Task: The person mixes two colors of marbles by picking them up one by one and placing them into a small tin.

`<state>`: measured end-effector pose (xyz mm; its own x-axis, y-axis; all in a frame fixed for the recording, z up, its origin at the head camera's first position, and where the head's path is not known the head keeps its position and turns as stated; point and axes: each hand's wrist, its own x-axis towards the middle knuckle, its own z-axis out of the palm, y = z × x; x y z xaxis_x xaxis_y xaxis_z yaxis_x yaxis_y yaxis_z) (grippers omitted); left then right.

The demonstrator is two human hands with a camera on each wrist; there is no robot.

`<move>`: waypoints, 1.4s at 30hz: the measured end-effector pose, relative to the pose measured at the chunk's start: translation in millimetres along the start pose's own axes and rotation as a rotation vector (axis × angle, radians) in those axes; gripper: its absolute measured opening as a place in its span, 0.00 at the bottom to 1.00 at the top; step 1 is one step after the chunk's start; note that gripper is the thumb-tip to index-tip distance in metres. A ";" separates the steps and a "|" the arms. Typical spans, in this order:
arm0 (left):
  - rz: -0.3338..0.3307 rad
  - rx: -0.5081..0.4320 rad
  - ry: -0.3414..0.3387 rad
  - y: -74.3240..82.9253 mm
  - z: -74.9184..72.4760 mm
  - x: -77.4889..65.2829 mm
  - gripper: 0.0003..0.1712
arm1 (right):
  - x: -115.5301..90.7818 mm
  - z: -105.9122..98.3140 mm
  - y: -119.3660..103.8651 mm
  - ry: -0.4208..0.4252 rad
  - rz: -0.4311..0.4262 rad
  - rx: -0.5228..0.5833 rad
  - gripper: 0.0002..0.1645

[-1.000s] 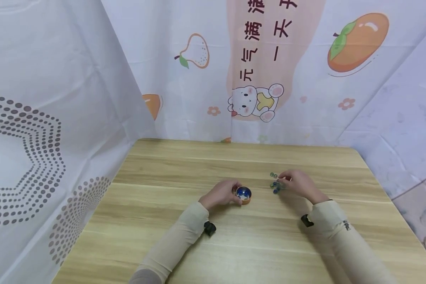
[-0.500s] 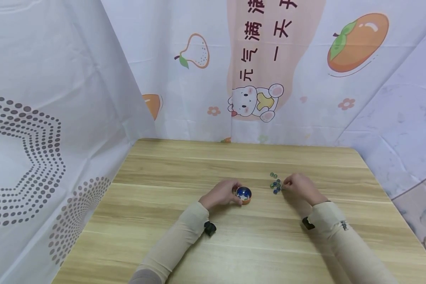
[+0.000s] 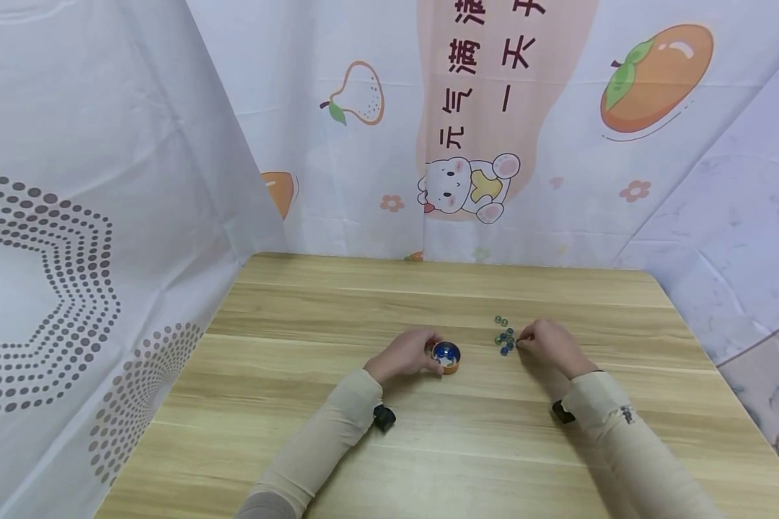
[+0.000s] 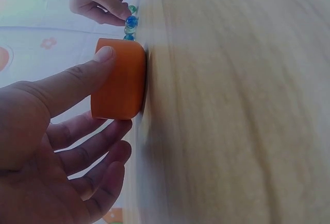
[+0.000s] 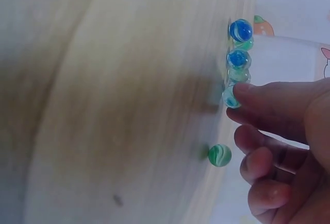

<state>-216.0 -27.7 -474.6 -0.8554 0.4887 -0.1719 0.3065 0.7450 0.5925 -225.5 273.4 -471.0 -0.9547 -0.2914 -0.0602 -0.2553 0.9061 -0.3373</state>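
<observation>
My left hand (image 3: pixel 407 352) holds a small round orange bowl (image 4: pixel 121 82) on the wooden table. In the left wrist view, the thumb presses its near side and the fingers curl beneath it. Blue marbles (image 3: pixel 446 353) show inside the bowl in the head view. To the right lies a loose cluster of blue and green glass marbles (image 3: pixel 505 340). At the cluster's right edge, my right hand (image 3: pixel 550 346) pinches a light blue marble (image 5: pixel 231 97) between thumb and index finger. A green swirled marble (image 5: pixel 220 155) lies apart, near the curled other fingers.
Two green marbles (image 3: pixel 501 321) sit just behind the main cluster. The wooden table (image 3: pixel 337 295) ends at a printed curtain (image 3: pixel 357 158) at the back. Another curtain (image 3: pixel 149 180) hangs along the left side.
My right hand has drawn back from over the marbles to the right edge of the cluster, uncovering more of them. The left hand and the bowl stay in place.
</observation>
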 end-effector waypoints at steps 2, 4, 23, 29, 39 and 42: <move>0.004 0.000 0.001 -0.2 0.0 -0.4 0.32 | -0.4 0.2 -0.4 0.008 -0.002 -0.004 0.09; 0.006 -0.002 0.003 -0.2 -0.5 -1.0 0.31 | -0.7 -0.3 -2.1 0.016 -0.011 -0.007 0.08; -0.013 -0.027 -0.003 -1.9 -0.5 -0.9 0.30 | 6.0 0.2 -11.4 -0.001 0.003 -0.018 0.08; -0.018 -0.034 -0.005 -1.5 0.2 -0.9 0.31 | 5.3 1.1 -10.3 0.006 0.005 -0.022 0.07; -0.008 -0.026 0.005 -1.0 1.8 0.0 0.30 | 3.5 2.7 -6.7 0.011 0.027 0.010 0.08; -0.011 -0.035 0.005 -0.1 1.8 0.0 0.29 | 1.2 3.8 -5.2 0.017 0.050 0.039 0.08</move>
<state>-215.2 -26.9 -476.0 -0.8607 0.4784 -0.1744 0.2826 0.7337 0.6179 -224.7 267.2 -472.9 -0.9686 -0.2409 -0.0623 -0.2016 0.9065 -0.3711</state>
